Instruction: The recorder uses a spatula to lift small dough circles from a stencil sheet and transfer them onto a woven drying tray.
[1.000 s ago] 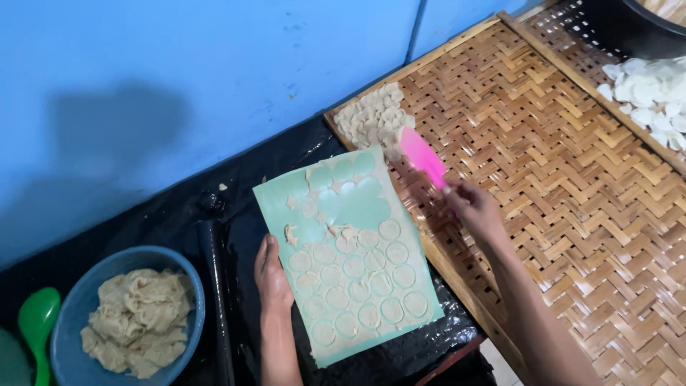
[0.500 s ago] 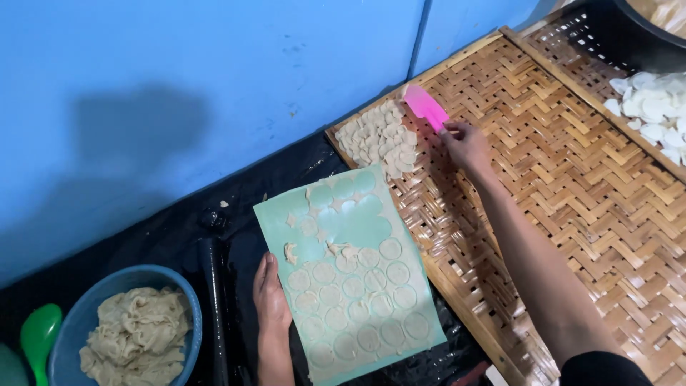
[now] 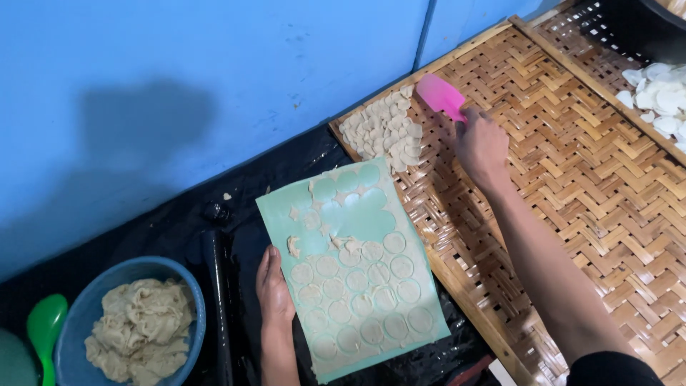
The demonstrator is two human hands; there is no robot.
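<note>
Left hand (image 3: pixel 275 289) pressing green mat (image 3: pixel 357 271) edge, right hand (image 3: pixel 482 146) gripping pink scraper (image 3: pixel 441 95), woven bamboo tray (image 3: pixel 572 186), blue wall (image 3: pixel 179 86)

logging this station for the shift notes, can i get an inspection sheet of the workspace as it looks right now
surface: black plastic sheet beside a woven bamboo tray.
job's things: green mat with cut dough rounds, upper part mostly bare with scraps; pile of dough rounds in the tray corner; pink scraper.
clutter: blue bowl of dough scraps, green spoon, dark rolling pin, white rounds on a second tray.
grippers: left hand presses the mat's left edge; right hand holds the scraper next to the pile.
cables: nothing seen.
surroundings: blue wall behind.
</note>
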